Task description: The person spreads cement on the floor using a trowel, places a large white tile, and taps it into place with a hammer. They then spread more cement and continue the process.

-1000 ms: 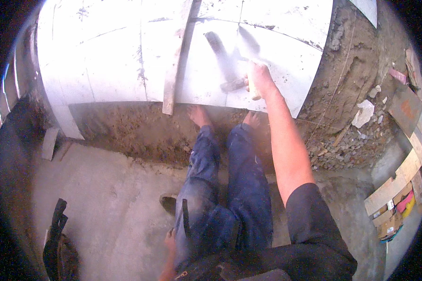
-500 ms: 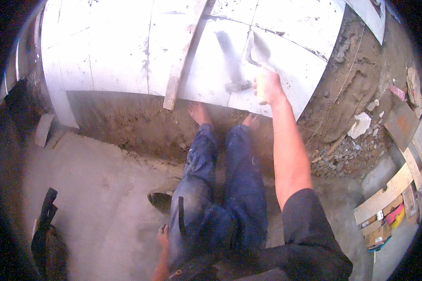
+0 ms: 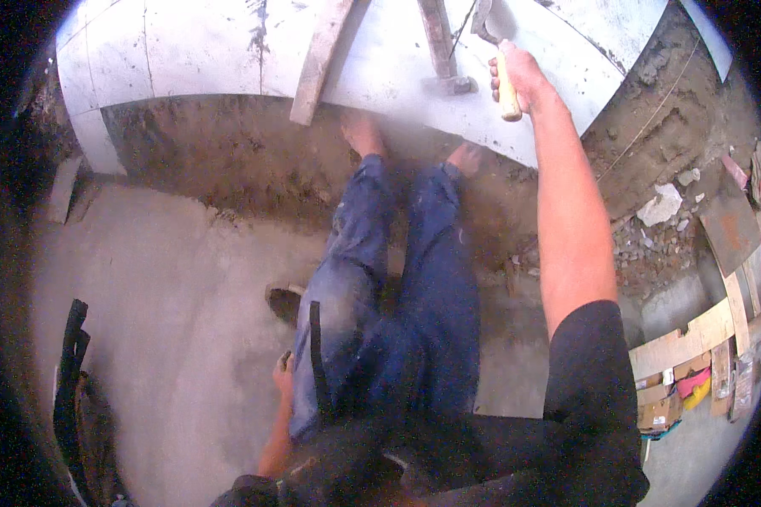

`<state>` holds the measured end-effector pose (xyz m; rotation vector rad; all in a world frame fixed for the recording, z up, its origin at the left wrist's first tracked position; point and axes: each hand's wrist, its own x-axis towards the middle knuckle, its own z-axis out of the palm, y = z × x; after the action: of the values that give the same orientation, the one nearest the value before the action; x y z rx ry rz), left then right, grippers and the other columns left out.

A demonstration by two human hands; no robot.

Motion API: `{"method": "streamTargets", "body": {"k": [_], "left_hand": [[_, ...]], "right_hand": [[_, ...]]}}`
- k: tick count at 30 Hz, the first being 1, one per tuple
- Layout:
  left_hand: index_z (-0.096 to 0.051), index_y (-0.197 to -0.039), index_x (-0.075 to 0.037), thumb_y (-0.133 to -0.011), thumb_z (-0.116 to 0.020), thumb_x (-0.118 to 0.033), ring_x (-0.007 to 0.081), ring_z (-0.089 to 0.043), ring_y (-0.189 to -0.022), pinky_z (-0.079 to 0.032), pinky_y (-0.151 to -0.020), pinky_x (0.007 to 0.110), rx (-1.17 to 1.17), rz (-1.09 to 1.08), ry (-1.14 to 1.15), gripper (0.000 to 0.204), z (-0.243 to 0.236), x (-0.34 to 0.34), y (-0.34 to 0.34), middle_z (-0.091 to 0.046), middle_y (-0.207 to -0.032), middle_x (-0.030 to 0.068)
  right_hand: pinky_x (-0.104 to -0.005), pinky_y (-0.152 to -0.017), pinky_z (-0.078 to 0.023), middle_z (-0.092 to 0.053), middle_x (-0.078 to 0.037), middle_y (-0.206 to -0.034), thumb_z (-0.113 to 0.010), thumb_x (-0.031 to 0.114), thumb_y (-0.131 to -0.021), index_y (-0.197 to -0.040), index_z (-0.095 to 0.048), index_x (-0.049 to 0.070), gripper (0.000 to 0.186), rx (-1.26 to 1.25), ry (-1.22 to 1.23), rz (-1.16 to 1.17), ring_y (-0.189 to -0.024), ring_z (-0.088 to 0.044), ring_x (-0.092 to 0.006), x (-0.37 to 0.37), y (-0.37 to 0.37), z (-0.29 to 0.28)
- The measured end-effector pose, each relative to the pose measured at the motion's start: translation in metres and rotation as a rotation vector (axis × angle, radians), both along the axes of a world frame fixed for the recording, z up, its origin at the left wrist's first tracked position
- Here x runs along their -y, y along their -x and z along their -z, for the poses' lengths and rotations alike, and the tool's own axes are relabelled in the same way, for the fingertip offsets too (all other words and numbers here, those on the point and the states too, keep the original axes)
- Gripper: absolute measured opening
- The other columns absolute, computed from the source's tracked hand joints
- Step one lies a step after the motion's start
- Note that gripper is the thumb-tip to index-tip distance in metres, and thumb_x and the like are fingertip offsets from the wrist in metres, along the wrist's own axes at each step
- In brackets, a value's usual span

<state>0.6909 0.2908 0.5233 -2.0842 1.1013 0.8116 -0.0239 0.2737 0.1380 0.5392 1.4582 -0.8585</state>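
Observation:
My right hand (image 3: 522, 74) grips the pale yellow handle of a trowel (image 3: 508, 97) and holds it over the white tiles (image 3: 380, 76). The metal neck and part of the blade show beyond my fingers, near the top of the picture. Left of the trowel lies a mallet (image 3: 439, 42) with a wooden handle, its blocky head towards me. My left hand (image 3: 284, 373) hangs low beside my left leg. Its fingers look loosely apart, with nothing seen in them.
A wooden board (image 3: 320, 68) lies across the tiles, sticking past their near edge. My bare feet are on brown soil (image 3: 220, 144) below that edge. A string (image 3: 651, 127) runs over soil at right, near rubble (image 3: 659, 205). Planks (image 3: 685, 340) and cardboard boxes (image 3: 658, 412) sit at lower right.
My view has shifted, so the tiles sit higher in the picture. My right hand and the trowel have moved up and rightward in view. The left hand stays by my leg.

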Motion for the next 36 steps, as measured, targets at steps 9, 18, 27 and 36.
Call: {"method": "streamTargets", "body": {"k": [9, 18, 27, 36], "left_hand": [[-0.060, -0.119, 0.005, -0.089, -0.067, -0.024, 0.0231, -0.060, -0.108, -0.044, -0.096, 0.033, -0.040, -0.079, 0.129, 0.043, 0.008, -0.009, -0.014, -0.064, -0.116, 0.0158], [-0.061, -0.118, 0.005, -0.089, -0.067, -0.025, 0.0200, -0.061, -0.098, -0.048, -0.087, 0.032, -0.144, -0.146, 0.248, 0.041, 0.014, -0.035, -0.014, -0.066, -0.107, 0.0131], [-0.059, -0.121, 0.006, -0.091, -0.063, -0.025, 0.0247, -0.059, -0.107, -0.044, -0.095, 0.034, 0.021, -0.088, 0.082, 0.042, 0.005, -0.032, 0.017, -0.064, -0.116, 0.0163], [-0.058, -0.122, 0.006, -0.091, -0.064, -0.022, 0.0242, -0.060, -0.107, -0.045, -0.094, 0.034, 0.060, -0.052, 0.073, 0.042, 0.005, -0.049, 0.022, -0.064, -0.116, 0.0176]], "right_hand": [[-0.0339, -0.044, -0.044, -0.047, 0.001, -0.065, -0.037, 0.054, -0.097, -0.093, -0.051, 0.006, 0.050, -0.103, -0.011, 0.061, -0.049, -0.048, -0.0140, -0.005, -0.024, 0.010], [-0.0328, -0.049, -0.048, -0.058, -0.002, -0.075, -0.053, 0.049, -0.091, -0.105, -0.055, 0.007, 0.044, -0.323, -0.009, -0.234, -0.059, -0.058, -0.0138, -0.052, 0.004, -0.084], [-0.0465, -0.086, -0.050, -0.063, -0.023, -0.108, -0.058, 0.035, -0.088, -0.113, -0.056, 0.002, 0.041, -0.797, -0.302, -1.917, -0.102, -0.061, -0.0373, -0.024, 0.143, -0.043], [-0.0479, -0.091, -0.049, -0.063, -0.022, -0.111, -0.057, 0.028, -0.088, -0.117, -0.056, 0.002, 0.039, -0.729, -0.393, -1.986, -0.106, -0.060, -0.0391, -0.001, 0.134, -0.044]]}}
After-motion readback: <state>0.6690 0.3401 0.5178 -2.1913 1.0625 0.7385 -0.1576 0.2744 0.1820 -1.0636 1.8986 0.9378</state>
